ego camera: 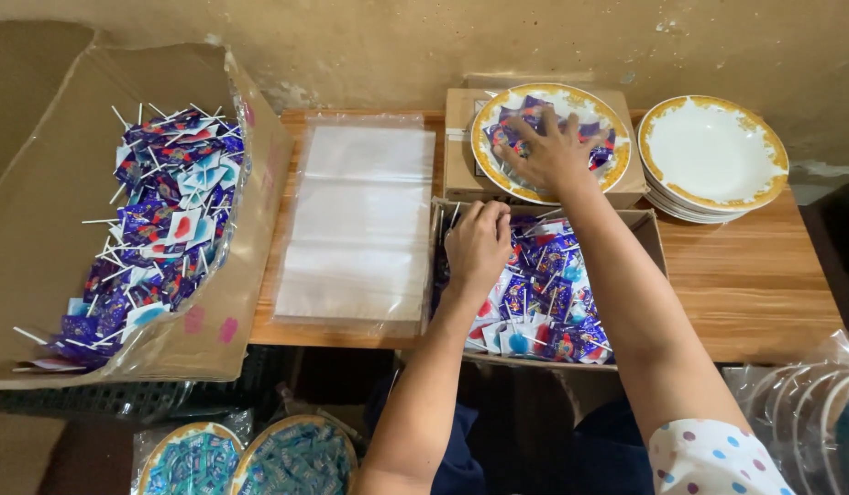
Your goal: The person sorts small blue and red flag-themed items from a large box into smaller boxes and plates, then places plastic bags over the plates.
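Lollipops [544, 293] in purple wrappers filled the small cardboard box [652, 240] on the desk [755, 284]. Left hand [478, 246] rested at that box's near-left edge, fingers curled inward over the sweets; whether they gripped any could not be determined. Right hand [555, 154] lay beyond the box, fingers spread flat on lollipops in a gold-rimmed plate [617, 165]. A stack of empty plates [713, 156] stood right of it, clear bags [360, 220] left of the box.
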